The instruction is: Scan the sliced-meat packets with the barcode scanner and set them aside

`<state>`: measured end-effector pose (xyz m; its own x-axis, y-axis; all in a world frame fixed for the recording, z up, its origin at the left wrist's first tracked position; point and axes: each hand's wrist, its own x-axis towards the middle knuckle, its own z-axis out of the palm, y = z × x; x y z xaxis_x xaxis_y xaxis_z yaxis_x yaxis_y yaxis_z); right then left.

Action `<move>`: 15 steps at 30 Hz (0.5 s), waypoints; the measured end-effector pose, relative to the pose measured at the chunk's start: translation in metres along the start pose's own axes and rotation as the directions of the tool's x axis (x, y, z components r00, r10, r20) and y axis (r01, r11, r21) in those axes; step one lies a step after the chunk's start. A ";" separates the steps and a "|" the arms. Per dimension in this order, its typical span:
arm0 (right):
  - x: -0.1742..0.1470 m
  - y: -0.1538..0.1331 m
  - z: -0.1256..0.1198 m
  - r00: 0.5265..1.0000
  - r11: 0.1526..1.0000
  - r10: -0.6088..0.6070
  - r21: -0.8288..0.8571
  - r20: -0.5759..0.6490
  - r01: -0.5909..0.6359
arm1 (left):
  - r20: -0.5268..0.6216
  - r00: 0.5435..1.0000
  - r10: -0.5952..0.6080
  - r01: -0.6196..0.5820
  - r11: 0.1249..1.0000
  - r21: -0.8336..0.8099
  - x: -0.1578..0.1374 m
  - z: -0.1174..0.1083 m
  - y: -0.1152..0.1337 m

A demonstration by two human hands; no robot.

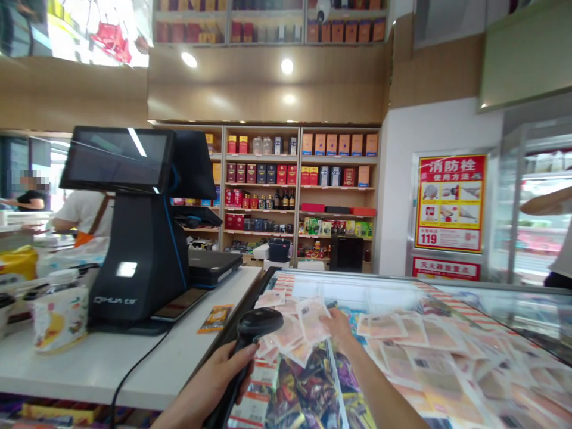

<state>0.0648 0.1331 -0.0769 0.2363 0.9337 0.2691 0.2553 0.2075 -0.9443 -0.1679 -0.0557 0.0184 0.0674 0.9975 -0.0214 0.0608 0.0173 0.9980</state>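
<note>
My left hand is wrapped round the handle of a black handheld barcode scanner, its head pointing to the right. Just beyond the scanner, my right hand pinches the right edge of a flat clear packet with a small printed label. Several similar packets lie under and beside it. Below them, small wrapped snacks in dark, colourful wrappers fill a compartment. More flat packets are spread to the right of my right forearm.
A black cash register stands on the white counter at left, with a phone at its base. An orange sachet and a white patterned cup are there too. Shelves of boxes line the back; other people are at both sides.
</note>
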 end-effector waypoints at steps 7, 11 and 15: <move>-0.009 -0.002 -0.029 0.990 0.953 0.036 0.303 -0.136 0.007 | 0.066 0.998 -0.019 0.019 1.000 0.009 -0.003 0.028 0.018; -0.013 0.002 -0.037 0.986 0.950 0.024 0.312 -0.163 0.028 | 0.107 0.994 0.009 -0.010 1.000 0.009 -0.009 0.041 0.028; -0.017 0.001 -0.044 0.983 0.941 0.039 0.336 -0.182 0.025 | 0.156 0.988 0.015 -0.021 0.999 0.037 -0.015 0.048 0.031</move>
<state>0.1022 0.1046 -0.0736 0.4128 0.8723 0.2623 -0.0689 0.3171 -0.9459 -0.1191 -0.0736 0.0468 0.2232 0.9746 -0.0155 0.0964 -0.0063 0.9953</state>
